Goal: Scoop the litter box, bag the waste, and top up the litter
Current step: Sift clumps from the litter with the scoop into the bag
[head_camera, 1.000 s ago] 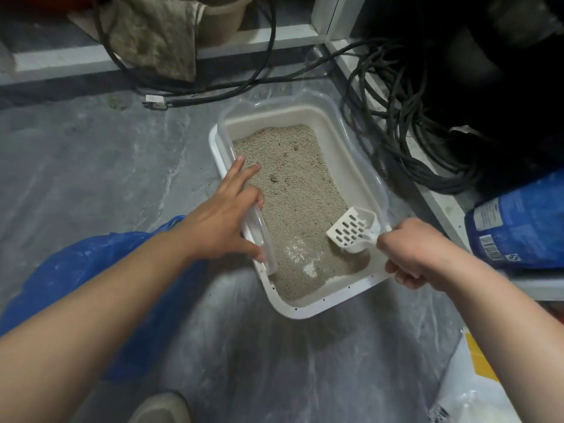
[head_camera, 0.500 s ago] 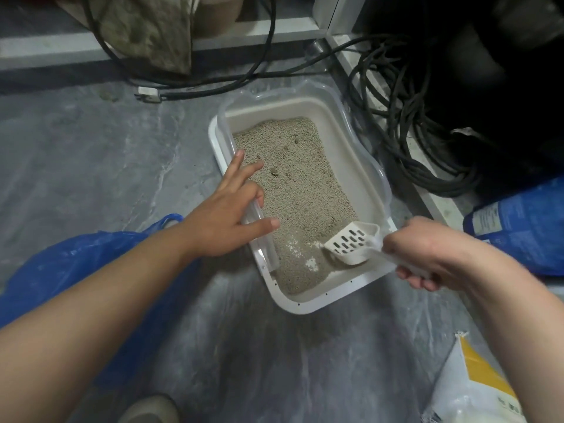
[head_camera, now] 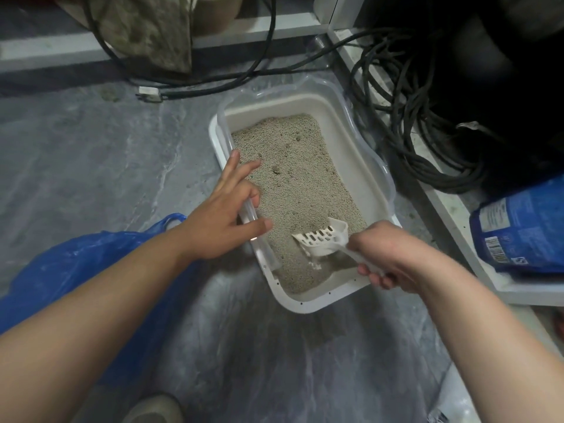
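Observation:
A white litter box (head_camera: 308, 303) with a clear plastic rim stands on the grey floor, filled with beige litter (head_camera: 299, 178). A small dark clump (head_camera: 276, 170) lies in the litter near the left wall. My left hand (head_camera: 225, 215) rests on the box's left rim, thumb and curled fingers around the clear edge, two fingers stretched out. My right hand (head_camera: 387, 254) grips the handle of a white slotted scoop (head_camera: 323, 242), whose head is dug into the litter at the near end. A blue plastic bag (head_camera: 88, 270) lies left of the box, under my left forearm.
Black cables (head_camera: 406, 123) coil right of the box beside a white ledge. A blue litter sack (head_camera: 525, 227) leans at the right edge. Part of a white and yellow bag (head_camera: 457, 404) shows at the bottom right. A dirty cloth (head_camera: 146, 29) hangs at the back.
The scoop head has dropped from above the litter into it and tilted, moving toward the near end. My left thumb has spread out over the rim.

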Demonstrator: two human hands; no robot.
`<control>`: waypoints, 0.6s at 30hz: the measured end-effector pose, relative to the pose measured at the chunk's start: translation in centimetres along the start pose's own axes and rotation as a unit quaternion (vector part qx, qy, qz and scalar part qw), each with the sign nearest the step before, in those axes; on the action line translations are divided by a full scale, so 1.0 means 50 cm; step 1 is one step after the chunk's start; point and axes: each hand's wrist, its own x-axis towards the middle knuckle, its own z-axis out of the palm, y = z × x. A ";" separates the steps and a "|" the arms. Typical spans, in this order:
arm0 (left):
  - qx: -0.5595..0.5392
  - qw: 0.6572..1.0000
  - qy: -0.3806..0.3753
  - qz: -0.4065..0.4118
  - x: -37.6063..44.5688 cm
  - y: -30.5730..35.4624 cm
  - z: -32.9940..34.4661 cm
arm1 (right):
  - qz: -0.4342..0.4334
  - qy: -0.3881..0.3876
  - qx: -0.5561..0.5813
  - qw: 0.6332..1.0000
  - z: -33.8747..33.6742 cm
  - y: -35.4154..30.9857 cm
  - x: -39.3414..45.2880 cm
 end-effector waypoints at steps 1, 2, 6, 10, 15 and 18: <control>-0.002 1.000 -0.001 0.000 -0.001 -0.001 0.000 | -0.005 -0.001 -0.032 0.999 -0.015 -0.001 -0.010; -0.004 1.000 -0.001 0.001 -0.001 -0.002 0.000 | -0.007 -0.006 -0.062 0.998 -0.030 -0.003 -0.020; -0.015 1.000 -0.001 0.016 0.000 -0.006 0.001 | 0.008 -0.063 -0.143 0.988 -0.025 -0.012 -0.045; -0.019 1.000 -0.004 0.015 -0.002 -0.009 0.002 | -0.022 -0.067 -0.121 0.990 0.037 -0.028 -0.027; -0.009 1.000 -0.007 0.014 -0.002 -0.014 0.003 | -0.035 -0.050 -0.019 0.998 0.052 -0.026 -0.019; -0.018 1.000 -0.011 0.007 -0.005 -0.013 0.001 | -0.015 -0.061 -0.052 0.997 0.031 -0.014 -0.027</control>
